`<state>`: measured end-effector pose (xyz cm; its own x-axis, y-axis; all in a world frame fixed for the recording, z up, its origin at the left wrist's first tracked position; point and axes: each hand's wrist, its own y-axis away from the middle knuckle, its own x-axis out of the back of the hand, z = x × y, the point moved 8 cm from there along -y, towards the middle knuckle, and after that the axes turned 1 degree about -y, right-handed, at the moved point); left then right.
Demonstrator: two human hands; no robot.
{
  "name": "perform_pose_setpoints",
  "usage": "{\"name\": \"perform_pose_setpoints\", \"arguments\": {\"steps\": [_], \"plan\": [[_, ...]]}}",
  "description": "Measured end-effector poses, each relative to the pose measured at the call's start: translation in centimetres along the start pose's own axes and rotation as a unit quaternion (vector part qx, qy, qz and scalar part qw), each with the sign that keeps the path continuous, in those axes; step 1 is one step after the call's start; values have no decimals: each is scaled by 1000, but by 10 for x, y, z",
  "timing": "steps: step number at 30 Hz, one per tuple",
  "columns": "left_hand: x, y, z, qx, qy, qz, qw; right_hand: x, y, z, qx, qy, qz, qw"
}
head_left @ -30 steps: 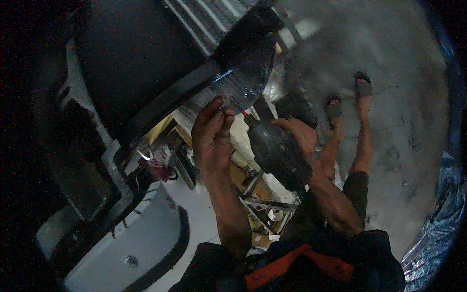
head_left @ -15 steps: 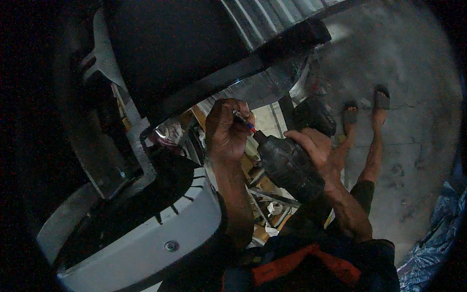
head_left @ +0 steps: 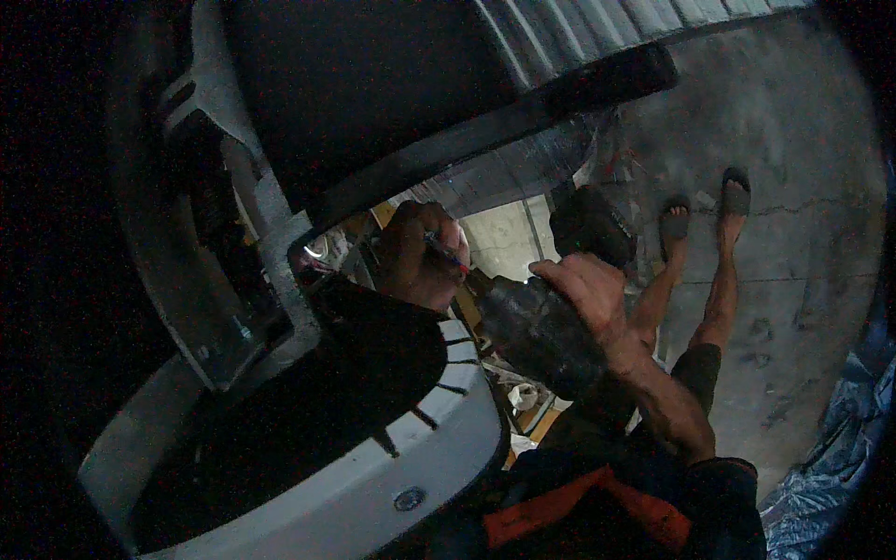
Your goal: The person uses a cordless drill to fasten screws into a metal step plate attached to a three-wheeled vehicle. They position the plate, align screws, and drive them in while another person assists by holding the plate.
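Note:
My right hand (head_left: 588, 289) is wrapped round the grip of a dark power drill (head_left: 541, 336), which points up and to the left. Past the knuckles shows a dark block (head_left: 593, 227) that looks like its battery pack. A thin bit with a red band (head_left: 464, 269) runs from the drill's nose to my left hand (head_left: 420, 257). The left fingers are closed round the bit's tip; whether a screw is among them cannot be made out. My left forearm is mostly hidden behind a pale curved panel (head_left: 420, 457) with dark notches along its rim.
Above my hands hangs a large dark panel (head_left: 373, 103) with a ribbed metal sheet (head_left: 597, 37) on it. A grey bracket (head_left: 280, 243) stands at the left. Cluttered parts lie below my hands. Another person's sandalled feet (head_left: 705, 210) are on the concrete floor; a blue tarp (head_left: 821, 485) lies lower right.
The pale panel and bracket sit further right in view, and the panel now covers most of my left forearm. Both hands and the drill have shifted slightly left, the bit still at my left fingers.

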<state>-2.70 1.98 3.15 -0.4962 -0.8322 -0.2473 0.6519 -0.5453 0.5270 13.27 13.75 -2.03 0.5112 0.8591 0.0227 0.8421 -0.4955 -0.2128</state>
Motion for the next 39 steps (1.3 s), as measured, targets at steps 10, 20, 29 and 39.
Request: {"name": "perform_pose_setpoints", "arguments": {"steps": [10,20,29,39], "plan": [[-4,0,13,-106,26,-29,994,-33,3,-35,5,45,73,996],[-1,-5,14,109,182,-298,931,-56,1,-46,-18,6,131,991],[20,-6,20,85,208,-208,952,-79,-4,-42,-49,15,117,992],[38,-6,26,118,149,-310,931,-93,-9,-42,-23,10,153,988]]}}
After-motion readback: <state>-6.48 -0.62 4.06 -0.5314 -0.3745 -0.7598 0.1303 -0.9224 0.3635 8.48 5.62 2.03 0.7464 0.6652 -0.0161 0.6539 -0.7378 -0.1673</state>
